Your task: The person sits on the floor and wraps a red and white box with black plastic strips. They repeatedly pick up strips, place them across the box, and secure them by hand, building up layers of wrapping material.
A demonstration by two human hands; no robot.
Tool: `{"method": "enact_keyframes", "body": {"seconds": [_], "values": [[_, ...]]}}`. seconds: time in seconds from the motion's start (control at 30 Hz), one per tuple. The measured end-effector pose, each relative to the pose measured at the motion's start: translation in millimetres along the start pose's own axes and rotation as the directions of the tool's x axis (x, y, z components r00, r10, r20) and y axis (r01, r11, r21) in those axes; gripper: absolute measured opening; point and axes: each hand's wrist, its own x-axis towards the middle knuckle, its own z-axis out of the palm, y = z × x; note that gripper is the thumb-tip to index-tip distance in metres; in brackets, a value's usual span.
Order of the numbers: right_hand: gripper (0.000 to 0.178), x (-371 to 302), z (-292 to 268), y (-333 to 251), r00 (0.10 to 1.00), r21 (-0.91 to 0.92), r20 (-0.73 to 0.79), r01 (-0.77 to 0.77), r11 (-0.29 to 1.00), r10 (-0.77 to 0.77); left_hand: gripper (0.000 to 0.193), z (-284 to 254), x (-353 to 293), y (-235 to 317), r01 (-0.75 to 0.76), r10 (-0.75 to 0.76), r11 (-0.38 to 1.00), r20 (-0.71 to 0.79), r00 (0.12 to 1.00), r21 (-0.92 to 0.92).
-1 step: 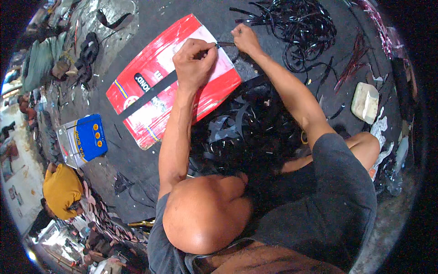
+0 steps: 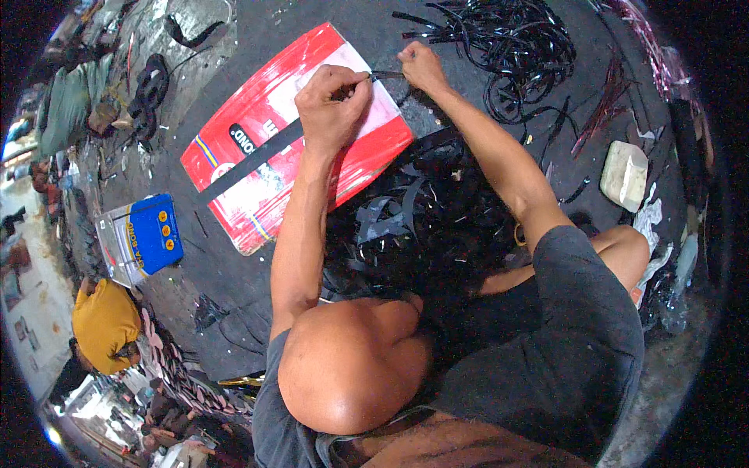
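Note:
A red and white printed board [image 2: 234, 132] lies at an angle on the floor, and a black strip [image 2: 257, 164] runs diagonally across it. Over the board's far part, my left hand [image 2: 331, 109] is closed in a pinch, thumb against forefinger, at the strip's upper stretch. My right hand [image 2: 425, 69] is closed just off the board's right edge. Between the two hands stretches a short, thin dark strip [image 2: 388, 76]. One end is at my left thumb and the other goes into my right fingers. My left hand covers part of the board and the black strip.
A tangle of shiny black strips [image 2: 523, 47] lies at the far right. Black scraps [image 2: 398, 210] are heaped before my legs. A blue and silver tin [image 2: 148, 238] is at left, a whitish block [image 2: 624, 175] at right. A person in yellow [image 2: 108, 327] is at the lower left.
My right hand has shifted very slightly to the right, and the board has barely moved. My left hand keeps its pinch in the same place.

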Motion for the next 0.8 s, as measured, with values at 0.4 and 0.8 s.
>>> {"method": "enact_keyframes", "body": {"seconds": [0.4, 0.8], "values": [[0.031, 7.2, -53.6, 37.9, 0.991, -0.618, 0.032, -0.082, 0.782, 0.130, 0.006, 3.2, 0.7, -9.1, -0.059, 0.058, 0.997, -0.037, 0.998, -0.042], [0.029, -18.3, -40.1, -111.8, 0.909, 0.146, 0.094, 0.390, 0.909, -0.405, 0.005, -1.1, -2.3, -2.7, -0.013, 0.013, 1.000, 0.000, 1.000, 0.000]]}}
